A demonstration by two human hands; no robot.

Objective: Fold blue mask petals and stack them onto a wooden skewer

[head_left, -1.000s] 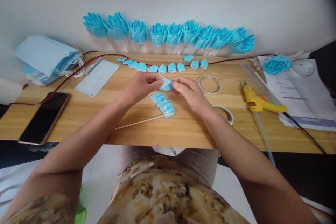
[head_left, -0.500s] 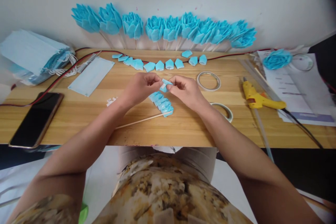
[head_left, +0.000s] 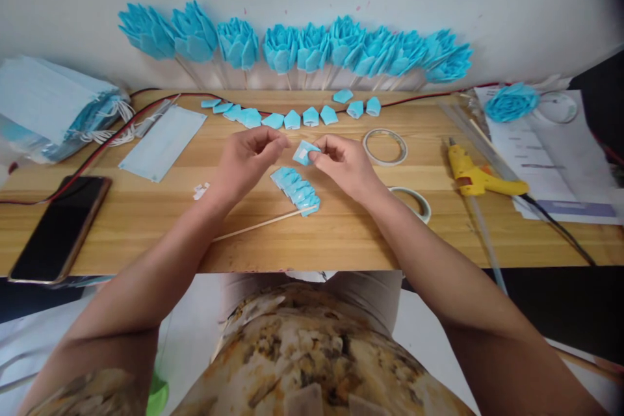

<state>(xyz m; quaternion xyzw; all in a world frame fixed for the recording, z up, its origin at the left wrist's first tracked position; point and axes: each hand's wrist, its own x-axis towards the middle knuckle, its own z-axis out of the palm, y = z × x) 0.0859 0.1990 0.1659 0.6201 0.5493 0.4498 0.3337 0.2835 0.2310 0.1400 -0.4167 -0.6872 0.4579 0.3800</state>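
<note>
Between thumb and fingers, my right hand (head_left: pixel 341 159) pinches a small blue folded petal (head_left: pixel 303 152), which has a white patch on its face. My left hand (head_left: pixel 253 155) is just left of the petal, apart from it. Its thumb and forefinger are pressed together; whatever they may hold is too small to make out. Below the hands, an overlapping strip of blue petals (head_left: pixel 292 187) lies on the table, with the tip of a thin wooden stick (head_left: pixel 258 225) resting on its lower end. Behind the hands runs a curved row of loose blue petals (head_left: pixel 311 116).
Blue flowers on sticks (head_left: pixel 280 49) lean against the wall. Tape rolls (head_left: pixel 405 151), a yellow glue gun (head_left: pixel 470 174) and papers (head_left: pixel 560 169) lie right. A phone (head_left: pixel 58 227), a flat mask (head_left: pixel 163 142), a mask stack (head_left: pixel 53 101), white scraps (head_left: pixel 201 191) and a red-black cable (head_left: pixel 104 155) lie left.
My left hand has let go of the petal and moved left from it. The petal stays in my right hand, its white patch now more visible. The view has shifted slightly.
</note>
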